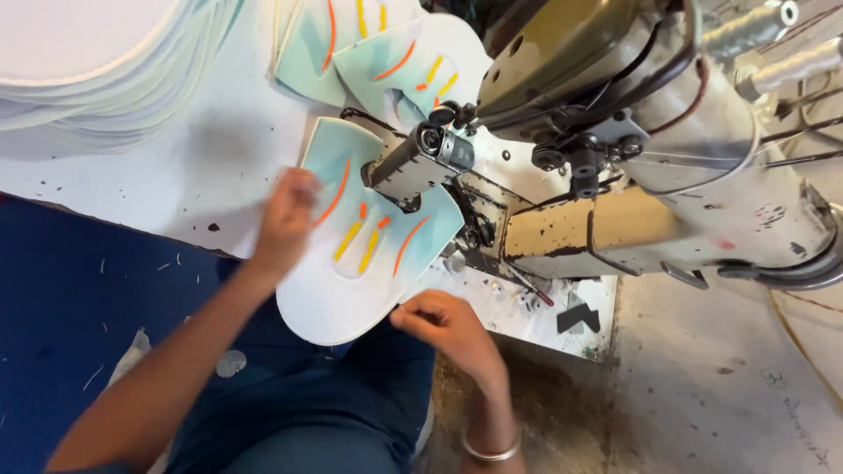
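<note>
sewing machine head [615, 132] blocks right, white table [219, 149] left seemingly open

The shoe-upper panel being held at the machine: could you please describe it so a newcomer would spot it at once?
Start at the big beige sewing machine. Beneath its head lies a pale mint-and-white shoe-upper panel with orange and yellow stripes. Unlike the similar panels stacked behind, both hands touch it: left hand, right hand.

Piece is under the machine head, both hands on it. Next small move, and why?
Probably a slight turn of the white and mint shoe-upper piece under the sewing machine head. The left hand lies flat on its left edge and the right hand pinches its lower rim, so both are set to steer it. The curved outline likely needs steady turning; the needle itself is hidden.
</note>
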